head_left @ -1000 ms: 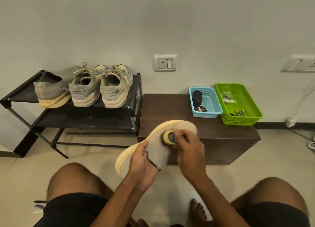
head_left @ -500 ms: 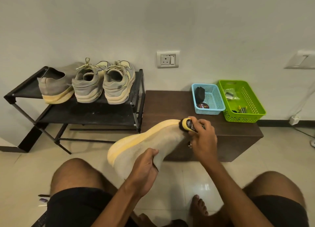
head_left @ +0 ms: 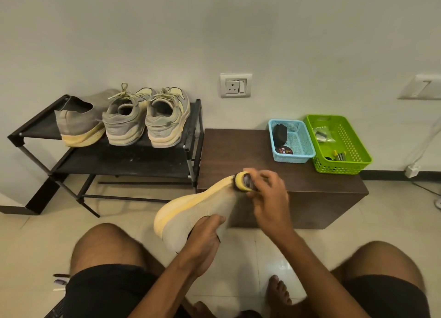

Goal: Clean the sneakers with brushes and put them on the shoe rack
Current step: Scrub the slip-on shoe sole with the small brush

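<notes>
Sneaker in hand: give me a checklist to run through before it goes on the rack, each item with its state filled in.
1. Sneaker held firmly: ok, the left hand grips it at the opening.
2. Brush under control: ok, the right hand holds it at the toe.
3. Sneaker fully clean: cannot tell, the far side is hidden.
4. Room on the shoe rack top shelf: not ok, three shoes fill most of it.
5. Lower shelf free: ok, nothing visible there.
6. Blue basket has space for the brush: ok.

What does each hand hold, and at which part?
The left hand grips the grey sneaker at its heel opening. The right hand pinches the small yellow brush by its body, against the sneaker's toe.
</notes>
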